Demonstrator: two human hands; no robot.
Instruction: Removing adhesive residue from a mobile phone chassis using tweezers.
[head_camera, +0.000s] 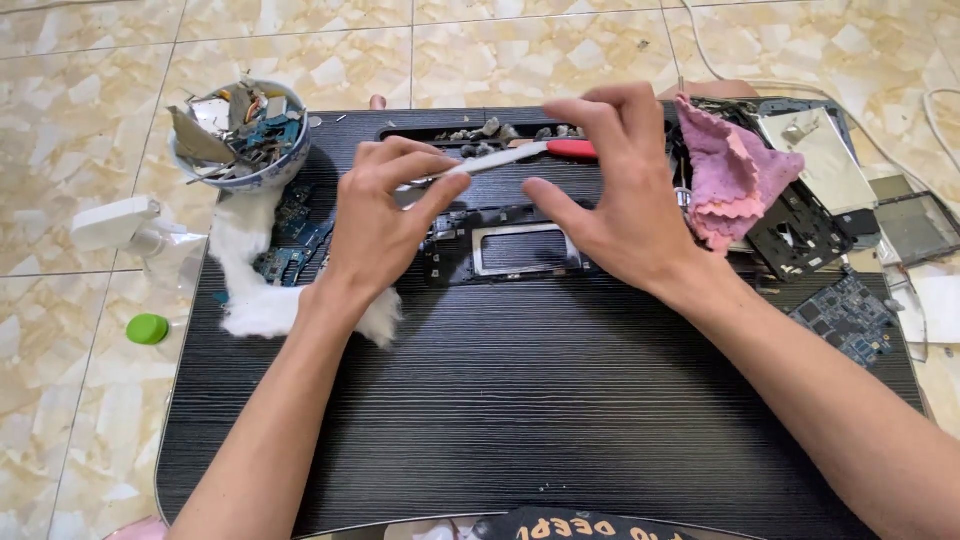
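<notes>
Over the black wood-grain table (560, 400), head view: both hands meet above a dark plastic frame (520, 250) w/ a rectangular cut-out. Left hand (375, 225) has fingers pinched together on the pale metal end of a slim tool (500, 160); right hand (610, 200) curls thumb and fingers near its red handle, thumb down by the frame. Can't tell if the right is truly clamped on the tool or just steadying it. Tool lies roughly level, just above the frame's far edge.

Handling, my guess: tool is light, stiff, smooth metal, so it could slip; best gripped at the red handle. Frame looks thin, brittle plastic w/ small clips; hold by its outer edges, not the thin bars.

Around: white cotton wad (250, 290), soft and fluffy, under the left wrist, part over a blue circuit board (290, 255). Bowl (240, 135) full of sharp scrap bits, far left. Pink cloth (730, 175), soft and crumpled, just right of the right hand. Another board (850, 315) and flat metal plates (825, 160) at the right edge. Green cap (148, 328) and white bottle (130, 230) on the marble-pattern tile floor (90, 90).
</notes>
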